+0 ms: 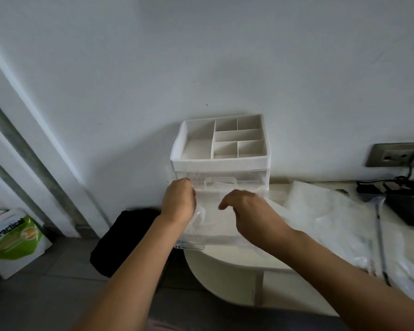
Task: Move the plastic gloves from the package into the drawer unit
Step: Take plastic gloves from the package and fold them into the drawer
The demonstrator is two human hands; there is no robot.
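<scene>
A white drawer unit (221, 163) stands on the pale worktop (227, 271), right up against the wall. Its top is an open tray split into little boxes. Under the tray there are clear drawers. The low drawer (191, 244) is pulled out toward the person and sticks out past the rounded edge of the worktop.

The plastic gloves (201, 219) lie in the pulled-out drawer. They are thin, see-through and crumpled. The package (332, 211) is a big, wrinkly, clear bag lying on the worktop just to the right of the drawer unit.

Both hands are over the open drawer, near each other but not touching. The left hand (178, 201) is at the back left corner of the drawer with its fingers curled in. I cannot tell if it holds the drawer wall or the gloves. The right hand (245, 209) is over the middle of the drawer with its fingers bent down and its thumb sticking out. I cannot tell if it grips the gloves or only touches them.

A wall socket (392, 155) and black cables (402, 199) are at the far right. On the floor at the left are a black bag (124, 235) and a green and white box (12, 240)
</scene>
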